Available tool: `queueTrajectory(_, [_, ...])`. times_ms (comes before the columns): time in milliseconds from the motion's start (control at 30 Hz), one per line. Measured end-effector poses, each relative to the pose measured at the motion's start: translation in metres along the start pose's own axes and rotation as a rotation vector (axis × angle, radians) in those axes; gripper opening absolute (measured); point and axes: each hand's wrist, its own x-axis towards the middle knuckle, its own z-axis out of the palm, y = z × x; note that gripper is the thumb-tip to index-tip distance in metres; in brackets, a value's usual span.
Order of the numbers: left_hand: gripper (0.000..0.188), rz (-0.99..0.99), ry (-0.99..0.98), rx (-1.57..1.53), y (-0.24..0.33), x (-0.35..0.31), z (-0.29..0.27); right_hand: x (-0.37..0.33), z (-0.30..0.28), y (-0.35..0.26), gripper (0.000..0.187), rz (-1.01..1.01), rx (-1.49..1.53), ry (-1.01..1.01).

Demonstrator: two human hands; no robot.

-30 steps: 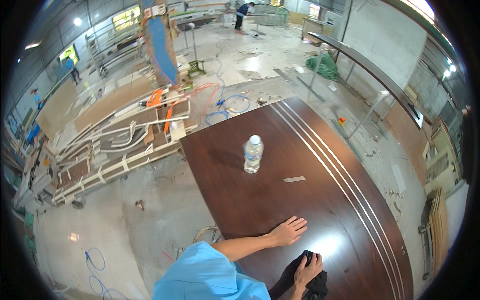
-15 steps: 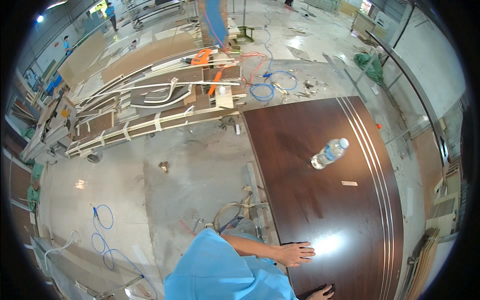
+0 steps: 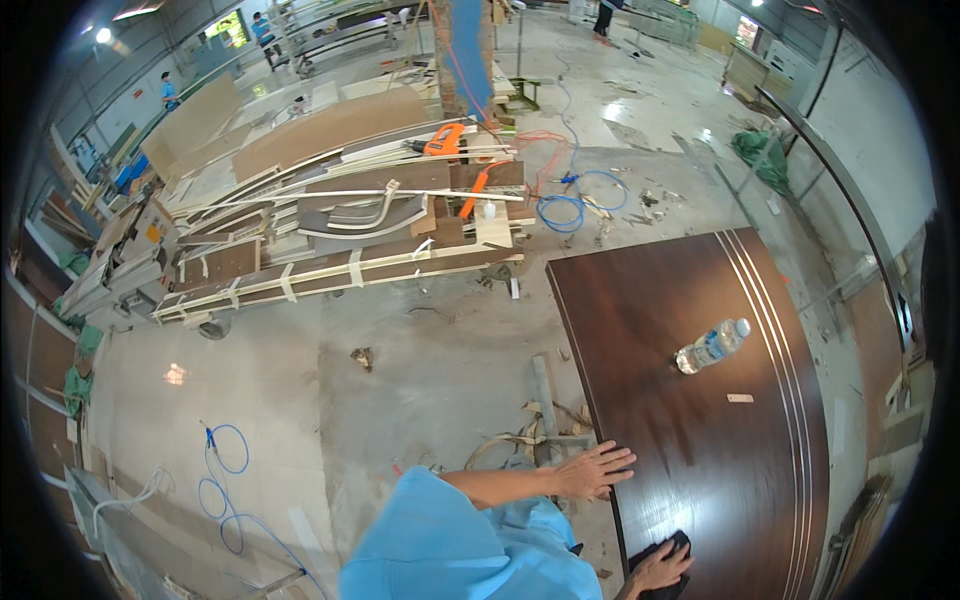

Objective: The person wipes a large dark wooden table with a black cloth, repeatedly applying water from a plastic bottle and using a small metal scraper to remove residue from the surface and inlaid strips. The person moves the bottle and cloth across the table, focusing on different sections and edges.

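A dark brown glossy wooden panel point(image 3: 690, 430) with pale parallel stripes lies at the right. My left hand point(image 3: 595, 471) rests over its left edge with fingers stretched out and nothing in it. Close to the near edge, my right hand point(image 3: 657, 570) presses a black cloth point(image 3: 680, 548) against the panel's surface, fingers bent over it. Farther up the panel is a clear plastic bottle point(image 3: 713, 346) with a blue label and a white cap. A small pale strip point(image 3: 740, 398) lies flat near the stripes.
Stacked boards and trim strips point(image 3: 330, 225) fill the far left, with an orange tool point(image 3: 443, 140) on top. Blue hoses point(image 3: 563, 212) coil on the floor beyond the panel, and another blue hose point(image 3: 228, 450) lies at left. People point(image 3: 264, 38) stand far off.
My left hand has moved from the panel's surface back to its left edge. The right hand with the black cloth has moved farther up into view. The whole view has shifted.
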Motion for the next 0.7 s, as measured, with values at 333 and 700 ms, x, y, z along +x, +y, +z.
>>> queueTrajectory(333, [0.071, -0.087, -0.188, 0.014, 0.016, 0.008, -0.033, 0.051, -0.014, -0.017, 0.05, -0.287, 0.36, -0.054])
queueTrajectory(700, [0.027, -0.935, 0.618, 0.031, -0.004, -0.072, -0.101, 0.073, -0.022, -0.026, 0.05, -0.48, 0.197, -0.044])
